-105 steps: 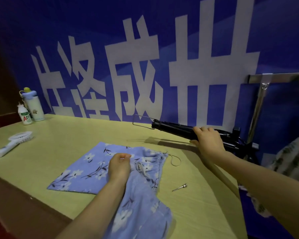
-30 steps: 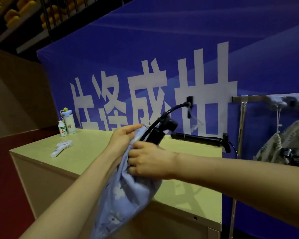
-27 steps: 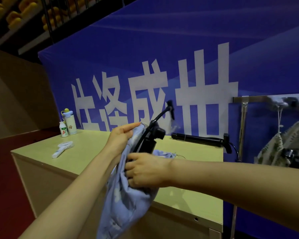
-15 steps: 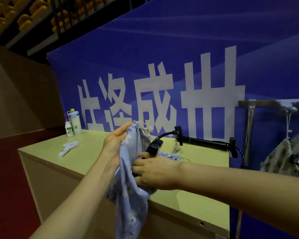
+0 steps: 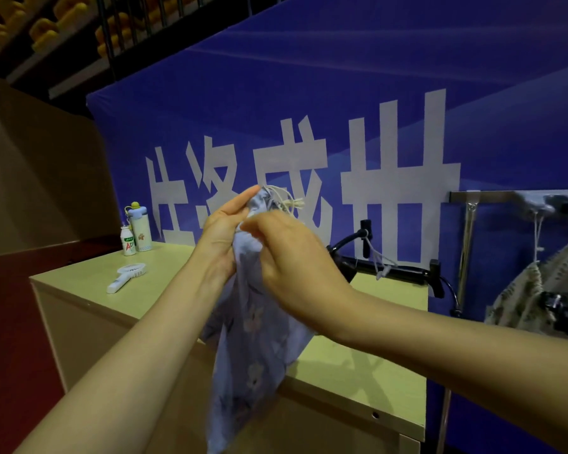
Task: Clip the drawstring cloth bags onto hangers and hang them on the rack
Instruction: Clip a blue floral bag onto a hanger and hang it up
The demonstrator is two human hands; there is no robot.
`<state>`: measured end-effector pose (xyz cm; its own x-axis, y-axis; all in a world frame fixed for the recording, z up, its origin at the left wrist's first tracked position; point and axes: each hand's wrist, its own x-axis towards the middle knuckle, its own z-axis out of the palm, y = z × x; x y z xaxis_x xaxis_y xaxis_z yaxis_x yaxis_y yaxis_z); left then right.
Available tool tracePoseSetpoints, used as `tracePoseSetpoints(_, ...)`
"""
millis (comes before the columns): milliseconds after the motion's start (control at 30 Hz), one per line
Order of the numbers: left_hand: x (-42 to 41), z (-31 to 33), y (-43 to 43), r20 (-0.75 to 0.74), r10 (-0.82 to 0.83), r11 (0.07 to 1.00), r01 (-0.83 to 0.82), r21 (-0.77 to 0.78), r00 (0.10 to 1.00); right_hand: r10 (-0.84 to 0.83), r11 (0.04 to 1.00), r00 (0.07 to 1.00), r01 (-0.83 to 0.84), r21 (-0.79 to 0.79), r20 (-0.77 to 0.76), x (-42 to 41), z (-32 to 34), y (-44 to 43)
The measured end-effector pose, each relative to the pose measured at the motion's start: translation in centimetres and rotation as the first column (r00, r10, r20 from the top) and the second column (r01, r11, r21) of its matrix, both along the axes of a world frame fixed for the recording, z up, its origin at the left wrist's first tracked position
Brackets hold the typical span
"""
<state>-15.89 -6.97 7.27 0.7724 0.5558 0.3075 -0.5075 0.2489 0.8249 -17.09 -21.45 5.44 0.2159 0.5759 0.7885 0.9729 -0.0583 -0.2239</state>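
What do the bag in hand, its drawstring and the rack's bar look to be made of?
Bag: thin woven cloth, matte pale blue with a flower print; it hangs in soft folds.
Drawstring: cream twisted cord, probably cotton; its end is frayed.
Rack bar: metal, seemingly, with a smooth silvery sheen.

Surface [image 5: 89,273]: pale yellow-green wood-grain top on a box-like cabinet of matching panels, standing against a blue banner; one small hole in the front edge near the right corner.

On it:
- White handheld fan [image 5: 127,276], lying flat near the left end, handle towards the front.
- Small drink bottle [image 5: 128,241], white with a green label, upright at the far left corner.
- Tall water bottle [image 5: 140,229], blue lid with a yellow knob, upright, just beside the small bottle.
- Black hanger [image 5: 404,273], lying along the far right edge, its hook over the end.
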Motion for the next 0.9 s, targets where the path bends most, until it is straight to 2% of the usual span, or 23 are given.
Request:
tracePoseSetpoints(67, 0.0, -0.1, -0.3, 0.017, -0.076, 0.997, 0.076, 0.019, 0.997, -0.027, 0.994, 1.000, 0.027, 0.104, -0.010, 0.3, 1.3, -0.7)
tracePoseSetpoints(133, 0.3, -0.3, -1.1, 0.039, -0.127, 0.990, 0.125, 0.058, 0.991, -0.104, 0.985, 0.993, 0.111, 0.133, -0.055, 2.4, 2.7, -1.0)
tracePoseSetpoints(200, 0.5, -0.4, -1.2, 0.026, -0.070, 0.993, 0.067, 0.098, 0.997, -0.224, 0.974, 0.955, 0.224, -0.019, -0.196, 5.1, 3.9, -0.8)
tracePoseSetpoints(267, 0.8, -0.3, -1.1, -0.011, -0.012, 0.990, 0.014, 0.138, 1.000, -0.305, 0.948, 0.906, 0.259, -0.184, -0.295, 7.2, 4.1, -0.5)
tracePoseSetpoints(300, 0.8, -0.3, -1.2, -0.023, -0.008, 0.988, 0.012, 0.153, 1.000, -0.306, 0.946, 0.894, 0.247, -0.211, -0.327, 8.2, 4.0, -0.4)
tracePoseSetpoints(533, 0.4, 0.3, -1.1, -0.044, -0.011, 0.978, 0.020, 0.209, 0.999, 0.021, 0.999, 0.796, 0.007, 0.044, -0.605, 9.4, 3.7, -1.7)
tracePoseSetpoints(700, -0.7, 1.2, -1.7, -0.049, -0.094, 0.949, 0.104, 0.299, 0.994, 0.257, 0.957, 0.728, -0.102, 0.270, -0.636, 8.1, 5.1, -2.5)
tracePoseSetpoints(800, -1.3, 1.8, -2.8, -0.052, -0.157, 0.933, 0.166, 0.320, 0.986, 0.302, 0.949, 0.711, -0.162, 0.270, -0.635, 7.0, 6.5, -3.9)
tracePoseSetpoints(900, -1.1, 2.3, -4.8, -0.049, -0.220, 0.915, 0.224, 0.335, 0.974, 0.288, 0.957, 0.687, -0.233, 0.174, -0.667, 6.1, 8.3, -6.0)
